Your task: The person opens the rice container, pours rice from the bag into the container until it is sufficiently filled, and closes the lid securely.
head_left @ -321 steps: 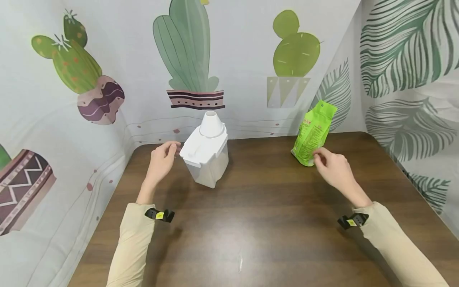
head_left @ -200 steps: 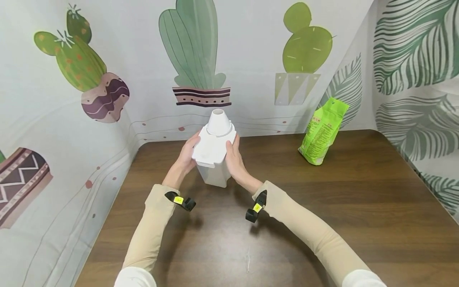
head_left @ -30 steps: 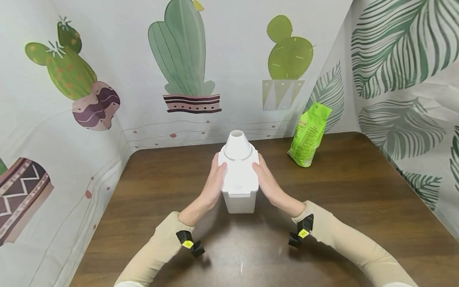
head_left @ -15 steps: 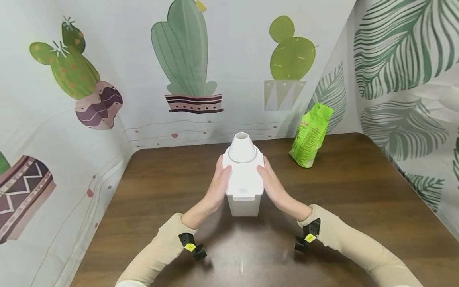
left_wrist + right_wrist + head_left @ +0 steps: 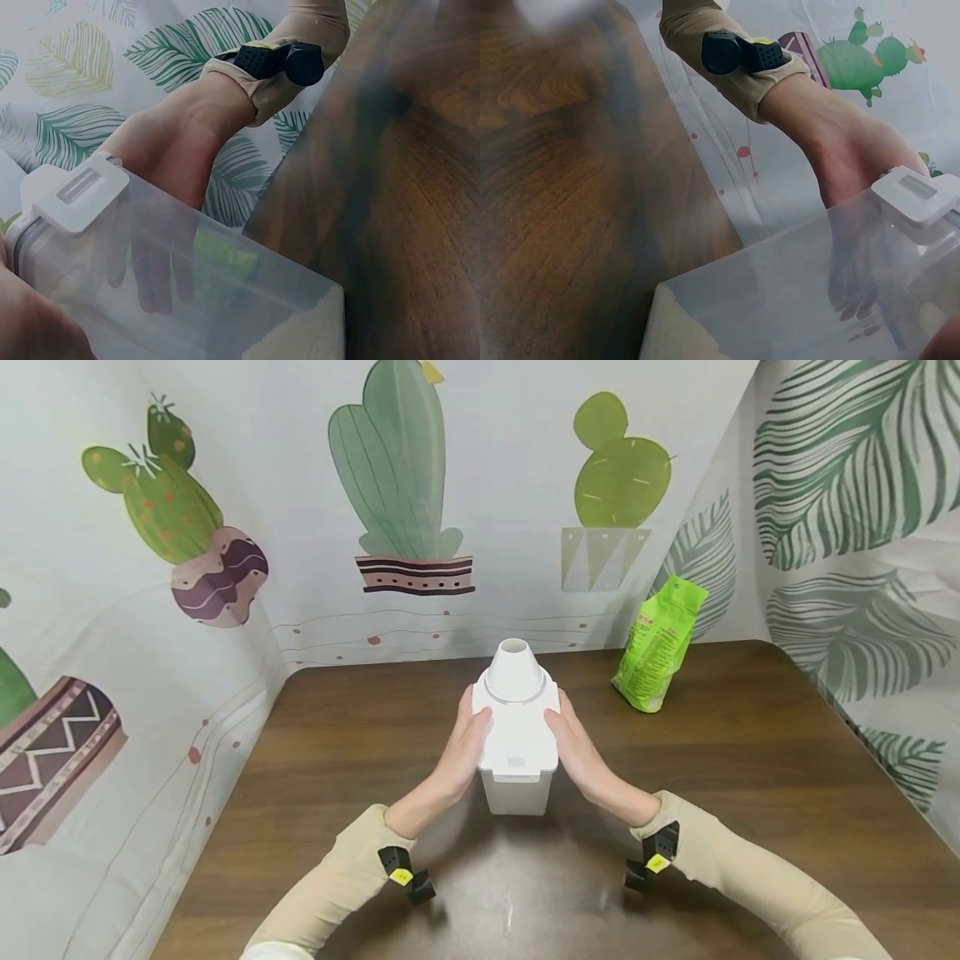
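A translucent plastic storage container (image 5: 517, 793) with a white lid (image 5: 514, 735) stands upright at mid-table. On the lid's far end sits a white cone-shaped piece (image 5: 514, 672), open at its top. My left hand (image 5: 459, 752) grips the container's left side, thumb on the lid's edge. Opposite it, my right hand (image 5: 588, 760) holds the right side with its thumb also on the lid. Through the clear wall in the left wrist view, the fingers (image 5: 154, 270) of the far hand lie along the side. Pale grainy or powdery contents (image 5: 676, 330) fill the container's bottom.
A bright green printed bag (image 5: 658, 643) stands near the table's back right. The brown wooden table (image 5: 360, 718) meets a cloth backdrop (image 5: 510, 485) with cactus and leaf prints behind it. Each wrist wears a small black camera (image 5: 397, 864).
My right hand left the green bag and joined my left on the container. The container came from the back left to the middle, nearer me, and turned straight. Lately it barely moves.
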The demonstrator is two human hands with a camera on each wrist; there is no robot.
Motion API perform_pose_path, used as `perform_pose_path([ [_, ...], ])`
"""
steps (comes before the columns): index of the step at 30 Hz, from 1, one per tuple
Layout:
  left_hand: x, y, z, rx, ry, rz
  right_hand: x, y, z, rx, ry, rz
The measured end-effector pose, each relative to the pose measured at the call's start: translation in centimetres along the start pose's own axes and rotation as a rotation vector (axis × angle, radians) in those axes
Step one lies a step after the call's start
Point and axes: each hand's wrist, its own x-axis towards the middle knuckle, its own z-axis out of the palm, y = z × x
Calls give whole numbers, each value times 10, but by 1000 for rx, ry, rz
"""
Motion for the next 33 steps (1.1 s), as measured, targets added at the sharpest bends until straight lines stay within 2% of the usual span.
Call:
perform_pose_path([
  [11,-4,-1,5,-10,23,-2,-6,0,-1,13,2,-12],
  [19,-10,0,10,-7,8,0,-14,0,-5,-1,-6,17],
  [33,-14,1,16,55,-36,-7,-23,-4,-12,-16,13,74],
])
